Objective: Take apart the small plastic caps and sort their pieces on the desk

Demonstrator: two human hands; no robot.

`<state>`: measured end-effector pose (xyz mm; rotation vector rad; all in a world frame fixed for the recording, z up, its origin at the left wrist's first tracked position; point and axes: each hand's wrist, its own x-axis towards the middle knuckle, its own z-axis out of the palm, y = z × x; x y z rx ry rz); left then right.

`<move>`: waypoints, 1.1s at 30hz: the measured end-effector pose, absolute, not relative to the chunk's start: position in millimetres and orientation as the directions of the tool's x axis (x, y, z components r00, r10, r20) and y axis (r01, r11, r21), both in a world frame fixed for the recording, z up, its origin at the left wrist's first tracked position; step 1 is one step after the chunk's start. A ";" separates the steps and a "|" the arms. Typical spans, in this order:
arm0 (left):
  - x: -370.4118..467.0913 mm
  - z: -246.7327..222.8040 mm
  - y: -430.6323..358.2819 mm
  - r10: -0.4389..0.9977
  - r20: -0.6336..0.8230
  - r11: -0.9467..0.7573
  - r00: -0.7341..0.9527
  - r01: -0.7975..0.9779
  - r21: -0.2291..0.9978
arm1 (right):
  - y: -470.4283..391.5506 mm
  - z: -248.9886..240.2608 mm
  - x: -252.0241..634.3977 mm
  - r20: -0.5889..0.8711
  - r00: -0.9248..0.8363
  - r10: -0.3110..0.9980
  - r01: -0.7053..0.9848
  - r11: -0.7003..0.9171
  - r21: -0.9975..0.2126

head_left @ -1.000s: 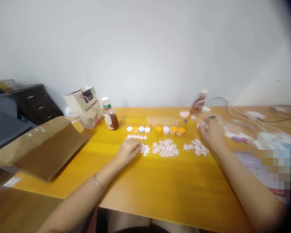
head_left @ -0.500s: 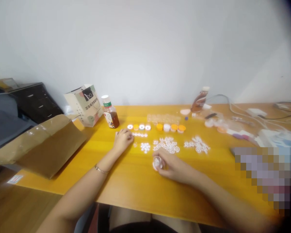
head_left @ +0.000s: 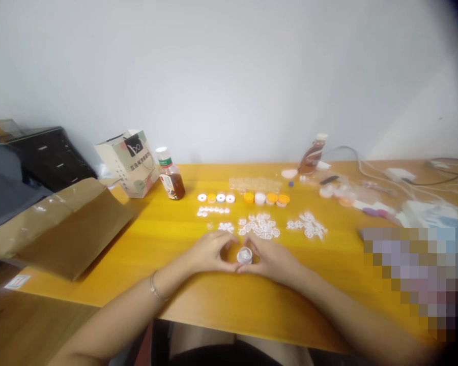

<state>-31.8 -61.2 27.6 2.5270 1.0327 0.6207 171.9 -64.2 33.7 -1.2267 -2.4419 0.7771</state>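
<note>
A small round white container (head_left: pixel 245 255) with clear or whitish contents is near the middle of the table's front part. My right hand (head_left: pixel 273 258) curls around it, thumb at the near side and fingers at the far side. My left hand (head_left: pixel 209 253) comes in from the other side, its thumb and fingers apart in a curve, tips close to those of my right hand. Just beyond my hands lie a cluster of small white pieces (head_left: pixel 226 227) and a pile of white openwork pieces (head_left: pixel 260 226). Small white pieces (head_left: pixel 215 210) form a row further left.
White and orange round caps (head_left: pixel 221 197) and orange-topped containers (head_left: pixel 270 198) stand in rows, with a clear tray (head_left: pixel 255 184) behind. More openwork pieces (head_left: pixel 308 225) lie right. Around are a honey-coloured bottle (head_left: pixel 170 178), another bottle (head_left: pixel 312 156), a paper bag (head_left: pixel 127 162), a cardboard box (head_left: pixel 72 234) and cables (head_left: pixel 366 173).
My left hand has moved right and nearer from the row of small white pieces to beside the container. Two pieces now show below that row. My right hand stays around the container.
</note>
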 end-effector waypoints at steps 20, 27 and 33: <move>-0.4 -1.6 -76.2 0.888 0.141 -0.402 0.438 0.590 0.700 | -69.9 33.5 164.0 0.060 -0.545 0.837 0.693 0.489 -0.529; 0.7 -3.0 -69.4 0.859 0.125 -0.388 0.496 0.472 0.791 | -70.7 43.8 171.4 0.126 -0.741 0.660 0.491 0.660 -0.569; -5.6 -2.2 -67.8 0.863 0.098 -0.368 0.495 0.485 0.793 | -72.9 53.3 177.3 0.155 -0.671 0.725 0.545 0.624 -0.559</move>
